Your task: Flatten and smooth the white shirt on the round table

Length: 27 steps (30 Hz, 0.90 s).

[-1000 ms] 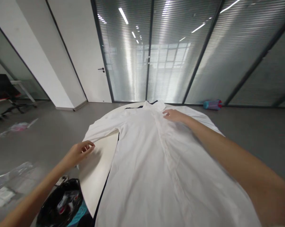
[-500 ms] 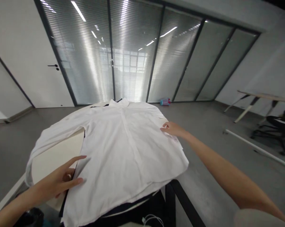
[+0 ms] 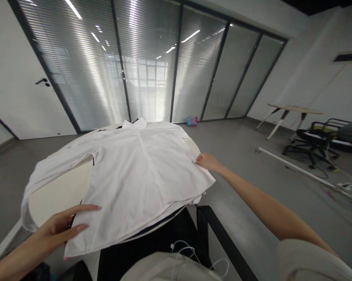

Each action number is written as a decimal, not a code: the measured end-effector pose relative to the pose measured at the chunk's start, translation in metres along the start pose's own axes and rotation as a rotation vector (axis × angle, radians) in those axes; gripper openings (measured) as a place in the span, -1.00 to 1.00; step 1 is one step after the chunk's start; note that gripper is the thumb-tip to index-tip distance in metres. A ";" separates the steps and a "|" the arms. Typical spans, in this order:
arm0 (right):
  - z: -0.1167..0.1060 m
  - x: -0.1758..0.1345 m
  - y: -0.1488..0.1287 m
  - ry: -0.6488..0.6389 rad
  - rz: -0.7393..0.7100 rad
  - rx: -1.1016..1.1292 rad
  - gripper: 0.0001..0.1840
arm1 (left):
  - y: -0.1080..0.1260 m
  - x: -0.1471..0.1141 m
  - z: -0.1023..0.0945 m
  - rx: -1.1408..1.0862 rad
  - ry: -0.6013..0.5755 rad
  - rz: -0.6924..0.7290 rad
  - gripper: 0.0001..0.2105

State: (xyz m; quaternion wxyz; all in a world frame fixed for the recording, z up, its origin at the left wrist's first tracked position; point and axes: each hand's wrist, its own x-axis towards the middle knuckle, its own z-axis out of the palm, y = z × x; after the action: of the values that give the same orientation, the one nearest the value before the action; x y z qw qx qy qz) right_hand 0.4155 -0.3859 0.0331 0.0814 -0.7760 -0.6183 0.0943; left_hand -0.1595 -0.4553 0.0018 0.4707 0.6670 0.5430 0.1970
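A white long-sleeved shirt (image 3: 129, 175) lies spread over a round cream table (image 3: 61, 191), its collar at the far edge and its hem toward me. One sleeve stretches out to the left and hangs over the table's side. My left hand (image 3: 64, 226) rests at the lower left edge of the shirt, fingers spread apart, index finger and thumb on the cloth. On the opposite side, my right hand (image 3: 206, 161) pinches the shirt's right edge between closed fingers. Something dark shows beneath the shirt along the hem and collar.
A black chair armrest (image 3: 222, 238) stands close on my right, with a white cable (image 3: 190, 249) near my lap. Farther right are a wooden-topped table (image 3: 295, 108), a black office chair (image 3: 324, 136) and a white pole (image 3: 304, 175) on the floor. A small bin (image 3: 192, 121) lies by the glass wall.
The view has turned to the right. My right hand has closed on the shirt's edge, and the right side of the hem is drawn inward. My left hand stays at the left edge.
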 end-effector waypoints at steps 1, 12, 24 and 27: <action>-0.001 -0.002 0.003 0.008 0.013 0.009 -0.82 | -0.003 -0.002 0.000 -0.056 -0.013 -0.024 -0.47; -0.007 -0.008 0.003 0.173 -0.215 -0.003 -0.64 | 0.017 0.028 -0.039 0.185 0.254 0.086 -0.38; 0.047 0.111 -0.136 -0.001 -0.500 -0.184 -0.20 | 0.080 0.261 -0.026 0.815 0.558 0.199 -0.50; 0.056 0.136 -0.151 0.022 -0.501 -0.203 -0.18 | 0.074 0.281 -0.018 0.889 0.587 0.160 -0.40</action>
State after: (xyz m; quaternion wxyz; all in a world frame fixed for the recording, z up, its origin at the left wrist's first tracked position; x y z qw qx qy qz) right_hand 0.2883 -0.2195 0.0092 0.0306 -0.6041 -0.7963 0.0001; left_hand -0.0404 -0.1902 0.0028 -0.0450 0.7580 0.6303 0.1618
